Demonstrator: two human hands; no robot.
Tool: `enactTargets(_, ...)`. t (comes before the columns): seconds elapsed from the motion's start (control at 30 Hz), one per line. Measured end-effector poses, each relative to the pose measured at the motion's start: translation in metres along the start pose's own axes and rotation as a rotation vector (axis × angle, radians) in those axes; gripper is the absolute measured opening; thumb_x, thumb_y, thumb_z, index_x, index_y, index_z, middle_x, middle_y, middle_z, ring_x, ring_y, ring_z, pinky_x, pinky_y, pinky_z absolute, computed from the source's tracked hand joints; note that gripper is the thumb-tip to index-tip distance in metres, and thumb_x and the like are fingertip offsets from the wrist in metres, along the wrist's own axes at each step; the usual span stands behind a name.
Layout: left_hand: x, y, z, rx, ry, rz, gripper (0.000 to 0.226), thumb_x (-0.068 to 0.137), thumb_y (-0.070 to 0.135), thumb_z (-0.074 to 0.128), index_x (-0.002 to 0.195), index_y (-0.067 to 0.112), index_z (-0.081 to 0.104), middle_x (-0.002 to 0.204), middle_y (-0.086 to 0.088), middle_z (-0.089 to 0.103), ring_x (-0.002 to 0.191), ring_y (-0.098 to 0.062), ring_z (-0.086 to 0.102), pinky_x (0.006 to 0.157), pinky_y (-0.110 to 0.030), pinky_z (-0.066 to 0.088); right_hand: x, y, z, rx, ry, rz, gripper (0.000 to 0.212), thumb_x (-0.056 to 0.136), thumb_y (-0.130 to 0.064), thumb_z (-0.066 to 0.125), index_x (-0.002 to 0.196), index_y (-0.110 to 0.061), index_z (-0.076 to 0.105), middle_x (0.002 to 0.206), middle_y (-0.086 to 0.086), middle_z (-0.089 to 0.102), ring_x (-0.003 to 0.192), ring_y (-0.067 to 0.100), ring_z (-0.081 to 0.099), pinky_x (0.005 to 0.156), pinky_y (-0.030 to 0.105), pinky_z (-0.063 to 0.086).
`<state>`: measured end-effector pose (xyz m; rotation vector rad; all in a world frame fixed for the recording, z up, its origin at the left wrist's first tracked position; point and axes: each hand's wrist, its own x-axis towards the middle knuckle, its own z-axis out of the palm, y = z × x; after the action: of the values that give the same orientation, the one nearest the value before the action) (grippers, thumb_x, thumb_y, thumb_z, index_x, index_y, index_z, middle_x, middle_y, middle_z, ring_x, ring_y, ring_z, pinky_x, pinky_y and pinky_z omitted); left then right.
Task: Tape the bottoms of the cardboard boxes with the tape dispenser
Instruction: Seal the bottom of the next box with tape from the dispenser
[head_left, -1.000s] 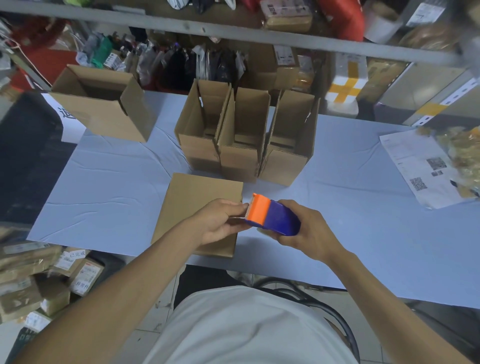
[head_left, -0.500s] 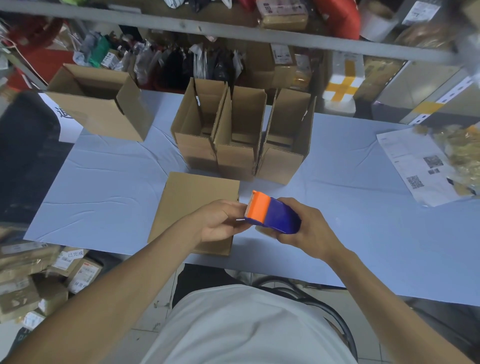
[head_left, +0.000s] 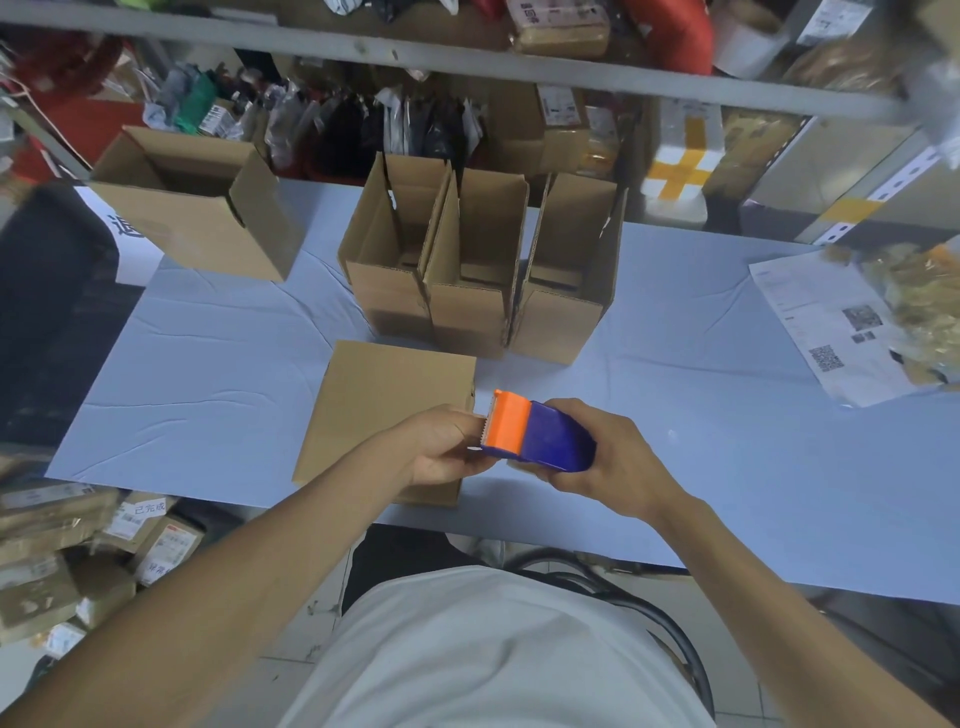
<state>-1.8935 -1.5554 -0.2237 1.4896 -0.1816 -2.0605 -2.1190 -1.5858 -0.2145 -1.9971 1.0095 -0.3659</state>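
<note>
Your right hand (head_left: 608, 457) wraps the blue tape dispenser (head_left: 540, 439), and your left hand (head_left: 441, 447) pinches at its orange toothed end, probably the tape tip. Both hover over the flat cardboard box (head_left: 384, 405) near the table (head_left: 727, 467) edge. If the tip slips, it may stick back on the roll; the teeth could scratch your fingertips.
</note>
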Motion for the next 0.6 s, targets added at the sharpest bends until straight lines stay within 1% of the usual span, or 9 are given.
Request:
enactTargets(0.1,-0.003,0.004,0.004,0.229,0.093,0.09,0.014,0.09,0.002,0.058,0.088,0.005,0.071,0.089,-0.015,0.069,0.08,-0.019,0.069,0.072,-0.029,0.058,-0.001,0.001,0.001,-0.003,0.0,0.012,0.063,0.07,-0.045,0.085,0.12,-0.045,0.048,0.106,-0.026,0.061,0.096,0.006,0.062,0.073,0.017,0.053)
enactTargets(0.2,-0.01,0.01,0.012,0.507,0.211,0.201,0.02,0.094,0.004,0.051,0.086,0.001,0.069,0.094,-0.022,0.07,0.085,-0.022,0.071,0.077,-0.03,0.061,0.0,0.002,0.004,-0.017,0.019,0.034,0.062,0.069,-0.057,0.082,0.12,-0.044,0.049,0.104,-0.024,0.063,0.092,0.008,0.063,0.071,0.02,0.054)
enactTargets(0.27,-0.015,0.015,0.017,0.641,0.292,0.282,0.024,0.093,0.001,0.048,0.078,0.006,0.066,0.094,-0.02,0.071,0.087,-0.025,0.072,0.08,-0.036,0.061,0.001,0.002,0.006,-0.023,0.03,0.058,0.064,0.068,-0.063,0.08,0.12,-0.046,0.047,0.103,-0.025,0.062,0.091,0.008,0.063,0.07,0.021,0.055)
enactTargets(0.3,-0.016,0.018,0.018,0.686,0.322,0.316,0.025,0.092,-0.001,0.048,0.075,0.008,0.064,0.094,-0.019,0.071,0.089,-0.027,0.071,0.082,-0.038,0.06,0.001,0.002,0.006,-0.032,0.022,0.066,0.065,0.068,-0.062,0.08,0.121,-0.047,0.045,0.103,-0.026,0.062,0.092,0.006,0.062,0.071,0.022,0.056)
enactTargets(0.37,-0.019,0.023,0.017,0.741,0.335,0.351,0.024,0.092,-0.002,0.049,0.075,0.008,0.063,0.095,-0.019,0.07,0.091,-0.029,0.07,0.084,-0.041,0.06,0.003,0.003,0.005,-0.057,-0.012,0.074,0.069,0.068,-0.056,0.082,0.123,-0.049,0.041,0.104,-0.031,0.059,0.095,0.003,0.061,0.075,0.025,0.057)
enactTargets(0.4,-0.021,0.025,0.016,0.751,0.311,0.355,0.023,0.091,-0.004,0.05,0.076,0.007,0.064,0.095,-0.02,0.07,0.09,-0.03,0.071,0.084,-0.041,0.06,0.005,0.003,0.005,-0.05,-0.025,0.082,0.069,0.068,-0.056,0.083,0.122,-0.049,0.041,0.104,-0.031,0.059,0.094,0.002,0.061,0.074,0.024,0.057)
enactTargets(0.47,-0.025,0.03,0.013,0.736,0.221,0.356,0.021,0.088,-0.009,0.052,0.077,0.004,0.064,0.092,-0.022,0.07,0.09,-0.032,0.071,0.084,-0.042,0.06,0.007,0.002,0.004,0.035,-0.032,0.115,0.064,0.065,-0.061,0.081,0.118,-0.048,0.047,0.102,-0.027,0.062,0.091,0.003,0.063,0.069,0.018,0.055)
enactTargets(0.53,-0.028,0.033,0.008,0.708,0.156,0.354,0.021,0.086,-0.011,0.052,0.077,0.004,0.064,0.085,-0.019,0.069,0.089,-0.033,0.072,0.083,-0.041,0.06,0.009,0.001,0.004,0.094,-0.049,0.125,0.062,0.061,-0.061,0.08,0.114,-0.049,0.05,0.099,-0.025,0.064,0.089,0.004,0.063,0.067,0.015,0.053)
enactTargets(0.6,-0.029,0.036,0.004,0.652,0.185,0.334,0.02,0.085,-0.011,0.055,0.078,0.005,0.064,0.081,-0.014,0.068,0.085,-0.029,0.072,0.078,-0.037,0.061,0.012,-0.001,0.002,0.094,-0.082,0.12,0.06,0.063,-0.056,0.083,0.113,-0.048,0.051,0.097,-0.022,0.065,0.085,0.008,0.064,0.066,0.017,0.054)
